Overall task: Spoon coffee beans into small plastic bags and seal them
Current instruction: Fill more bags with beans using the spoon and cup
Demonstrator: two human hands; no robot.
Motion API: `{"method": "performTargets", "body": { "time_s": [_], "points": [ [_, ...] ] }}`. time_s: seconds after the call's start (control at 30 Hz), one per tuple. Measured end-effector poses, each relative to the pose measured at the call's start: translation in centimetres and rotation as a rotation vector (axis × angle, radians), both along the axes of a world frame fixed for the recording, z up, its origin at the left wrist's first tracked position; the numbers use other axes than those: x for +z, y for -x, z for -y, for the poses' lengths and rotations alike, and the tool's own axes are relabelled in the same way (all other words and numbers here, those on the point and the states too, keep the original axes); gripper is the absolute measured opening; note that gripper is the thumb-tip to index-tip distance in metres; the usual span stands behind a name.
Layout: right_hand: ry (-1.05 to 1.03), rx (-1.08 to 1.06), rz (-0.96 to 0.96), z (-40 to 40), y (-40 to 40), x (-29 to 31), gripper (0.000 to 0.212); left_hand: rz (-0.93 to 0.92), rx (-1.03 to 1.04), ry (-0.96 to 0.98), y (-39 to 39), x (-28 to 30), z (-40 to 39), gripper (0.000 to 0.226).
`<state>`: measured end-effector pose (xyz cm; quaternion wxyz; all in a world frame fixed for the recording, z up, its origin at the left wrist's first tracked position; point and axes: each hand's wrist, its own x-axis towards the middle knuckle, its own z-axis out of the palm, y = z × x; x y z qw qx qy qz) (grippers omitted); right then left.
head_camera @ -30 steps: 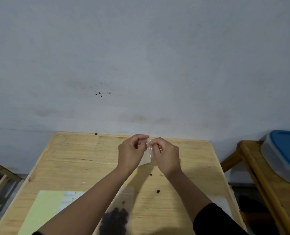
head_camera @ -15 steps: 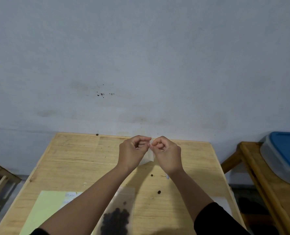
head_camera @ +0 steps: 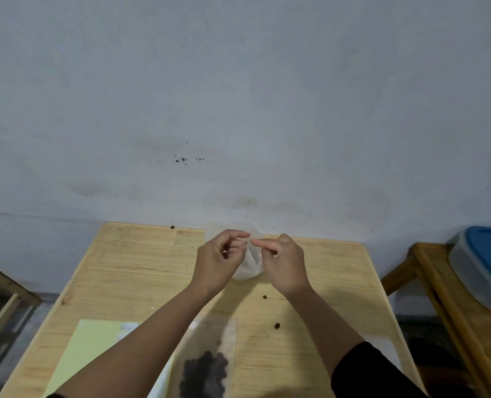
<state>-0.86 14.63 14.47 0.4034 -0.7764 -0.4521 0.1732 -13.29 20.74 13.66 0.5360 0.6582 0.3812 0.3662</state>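
Note:
Over the far middle of the wooden table [head_camera: 123,277] I hold up a small clear plastic bag [head_camera: 248,265]. My left hand [head_camera: 218,262] pinches its top edge from the left and my right hand [head_camera: 284,265] pinches it from the right, fingertips almost meeting. The bag looks empty and hangs between the two hands. Nearer me lies a larger clear bag [head_camera: 209,360] with a heap of dark coffee beans inside. Two loose beans, one [head_camera: 265,297] and another [head_camera: 277,326], lie on the wood. No spoon is in view.
A pale green sheet [head_camera: 92,349] with a white label lies at the table's front left. A grey wall rises behind the table. On a second wooden table at the right stands a clear tub with a blue lid [head_camera: 488,265]. A wooden frame [head_camera: 5,300] stands at the left.
My hands have drawn slightly apart, and the small bag now spreads open and shows between them. Both hands stay over the same spot of the table.

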Motion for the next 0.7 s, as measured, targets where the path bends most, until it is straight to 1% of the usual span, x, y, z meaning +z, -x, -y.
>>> {"method": "performTargets", "body": {
  "time_s": [0.1, 0.17, 0.3, 0.37, 0.43, 0.6, 0.7],
  "points": [
    [0.043, 0.057, 0.032, -0.2, 0.1, 0.3, 0.03, 0.027, -0.076, 0.003, 1.0, -0.3, -0.6, 0.037],
    [0.061, 0.072, 0.026, -0.2, 0.4, 0.5, 0.03, -0.025, -0.154, -0.037, 1.6, -0.7, -1.1, 0.06],
    [0.071, 0.115, 0.005, -0.1, 1.3, 1.2, 0.031, -0.234, -0.297, -0.225, 2.2, -1.8, -2.2, 0.111],
    [0.073, 0.155, -0.028, -0.1, 1.9, 1.4, 0.031, -0.295, -0.328, -0.292, 2.2, -2.0, -2.4, 0.124],
    [0.081, 0.189, -0.094, -0.2, 2.1, 1.3, 0.032, -0.303, -0.309, -0.321, 2.3, -2.1, -2.4, 0.124],
    [0.109, 0.31, -0.195, 0.0, 1.7, 0.9, 0.036, -0.295, -0.261, -0.394, 2.9, -2.6, -2.5, 0.101],
    [0.106, 0.301, -0.228, 0.3, 1.8, 0.3, 0.035, -0.295, -0.245, -0.433, 2.8, -2.9, -2.2, 0.094]
  ]
}}
